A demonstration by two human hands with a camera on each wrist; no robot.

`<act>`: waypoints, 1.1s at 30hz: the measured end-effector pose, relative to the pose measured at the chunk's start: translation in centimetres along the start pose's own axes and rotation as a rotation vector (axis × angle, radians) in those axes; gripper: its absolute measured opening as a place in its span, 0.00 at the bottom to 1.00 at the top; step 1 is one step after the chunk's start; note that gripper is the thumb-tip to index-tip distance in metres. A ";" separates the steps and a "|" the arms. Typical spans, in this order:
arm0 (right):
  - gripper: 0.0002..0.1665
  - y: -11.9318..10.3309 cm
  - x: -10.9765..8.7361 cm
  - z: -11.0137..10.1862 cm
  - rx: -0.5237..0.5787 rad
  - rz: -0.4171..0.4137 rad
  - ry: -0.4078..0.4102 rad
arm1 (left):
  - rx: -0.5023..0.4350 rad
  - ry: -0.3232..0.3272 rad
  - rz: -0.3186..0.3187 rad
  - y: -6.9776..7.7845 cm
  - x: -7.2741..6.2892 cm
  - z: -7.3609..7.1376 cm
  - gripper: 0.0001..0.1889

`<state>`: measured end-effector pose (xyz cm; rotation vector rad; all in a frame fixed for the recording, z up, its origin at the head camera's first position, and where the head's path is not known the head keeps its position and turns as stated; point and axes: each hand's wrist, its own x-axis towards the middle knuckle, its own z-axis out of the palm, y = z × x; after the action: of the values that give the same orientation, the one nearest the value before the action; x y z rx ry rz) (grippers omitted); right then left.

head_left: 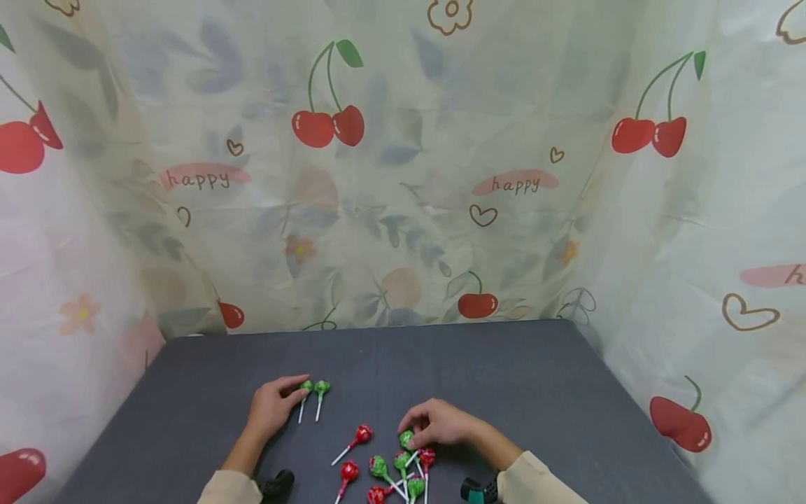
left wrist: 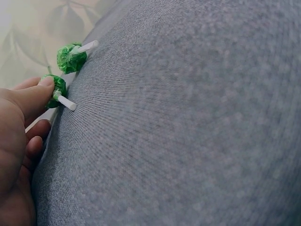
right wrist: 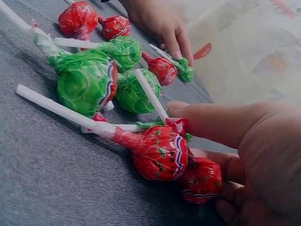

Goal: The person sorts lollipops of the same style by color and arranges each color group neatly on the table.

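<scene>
Nearest, toward the front edge of the worktop (head_left: pixel 516 378) and about midway between its side edges, lies a loose heap of red and green lollipops (head_left: pixel 401 459), their sticks crossing and running mostly toward that edge. Left of the heap, a nearer red lollipop (head_left: pixel 349 470) aims its stick at the front edge, slanting slightly left; a farther red lollipop (head_left: pixel 362 434) lies more diagonally, head toward the far right corner, stick toward the front left.

At the heap's far side the right hand (head_left: pixel 443 422) has thumb and fingers curled about the head of one green lollipop (head_left: pixel 406 439). Which of the crossed sticks belongs to it I cannot tell, so its long axis stays uncertain.

Farther off, left of the middle, the left hand (head_left: pixel 272 406) pinches the head of another green lollipop (head_left: pixel 306 386); its head points to the far edge, its stick to the front edge, leaning a little left. A neighbouring green lollipop (head_left: pixel 322 387) lies just beside it, nearly parallel. The hands are well apart.

The step in hand seems to be lining up green lollipops: placing on the left, picking on the right. The next move probably calls for releasing the left one without skewing it, and lifting the right one clear of the tangle.
</scene>
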<state>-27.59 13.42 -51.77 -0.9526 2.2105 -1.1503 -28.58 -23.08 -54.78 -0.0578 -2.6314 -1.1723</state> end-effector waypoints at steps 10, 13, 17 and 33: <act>0.11 -0.3 -0.2 0.5 0.006 0.001 0.025 | 0.008 -0.011 0.003 0.0 0.0 -0.2 0.16; 0.12 -0.3 -0.2 0.5 -0.006 0.004 0.026 | 0.008 -0.012 -0.001 0.1 0.0 -0.2 0.16; 0.12 -0.3 -0.2 0.5 -0.037 0.006 0.020 | 0.009 -0.012 -0.004 0.1 0.0 -0.1 0.16; 0.09 0.0 0.2 0.3 -0.055 0.005 0.059 | 0.009 -0.006 0.006 0.0 0.0 -0.1 0.16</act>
<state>-27.49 13.11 -51.92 -0.9465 2.3002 -1.1345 -28.55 -23.12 -54.72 -0.0676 -2.6397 -1.1596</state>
